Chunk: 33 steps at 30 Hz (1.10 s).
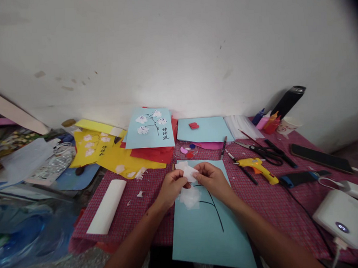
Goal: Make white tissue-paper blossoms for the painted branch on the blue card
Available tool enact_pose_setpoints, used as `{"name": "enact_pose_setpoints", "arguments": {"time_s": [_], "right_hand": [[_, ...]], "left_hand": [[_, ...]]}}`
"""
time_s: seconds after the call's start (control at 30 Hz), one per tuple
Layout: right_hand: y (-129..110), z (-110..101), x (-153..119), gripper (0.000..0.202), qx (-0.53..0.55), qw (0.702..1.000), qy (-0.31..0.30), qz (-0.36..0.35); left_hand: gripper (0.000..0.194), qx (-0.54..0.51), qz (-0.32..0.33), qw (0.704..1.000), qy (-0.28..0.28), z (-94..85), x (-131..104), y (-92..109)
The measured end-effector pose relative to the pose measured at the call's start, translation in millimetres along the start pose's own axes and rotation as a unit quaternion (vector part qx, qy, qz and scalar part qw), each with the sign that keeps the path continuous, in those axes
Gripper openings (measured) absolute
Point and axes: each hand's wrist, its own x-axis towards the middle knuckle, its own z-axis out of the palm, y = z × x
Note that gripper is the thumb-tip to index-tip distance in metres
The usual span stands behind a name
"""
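Observation:
Between my two hands is a small piece of white tissue paper (187,171). My left hand (173,187) pinches its left side, and my right hand (211,179) pinches its right side. Under them a light blue sheet (203,241) lies on the table, with a drawn black stem and branches (217,214). A white tissue tuft (189,198) sits on the sheet at the end of a branch, just below my hands. The upper part of the drawing is partly hidden by my hands.
Finished blue flower card (149,127) and yellow card (91,147) stand at the back left. A white paper roll (107,207) lies left. On the right are a yellow glue gun (258,167), scissors (263,153), pens, paint bottles (266,120), a phone (321,157) and a white power bank (343,219).

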Motion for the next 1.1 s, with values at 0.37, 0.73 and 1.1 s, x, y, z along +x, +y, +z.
{"name": "enact_pose_setpoints", "arguments": {"time_s": [0.37, 0.73, 1.1], "right_hand": [[0.2, -0.4, -0.2, 0.02, -0.021, 1.0, 0.001, -0.001], [2.0, -1.6, -0.5, 0.017, -0.015, 1.0, 0.003, -0.014], [1.6, 0.1, -1.1, 0.017, -0.033, 0.999, 0.004, -0.013]], "left_hand": [[0.008, -0.024, -0.003, 1.0, 0.005, 1.2, -0.2, 2.9], [0.008, -0.02, -0.002, 1.0, 0.01, -0.5, -0.2, 2.2], [0.02, -0.032, -0.013, 0.999, -0.031, 2.0, -2.0, 9.6]]}}
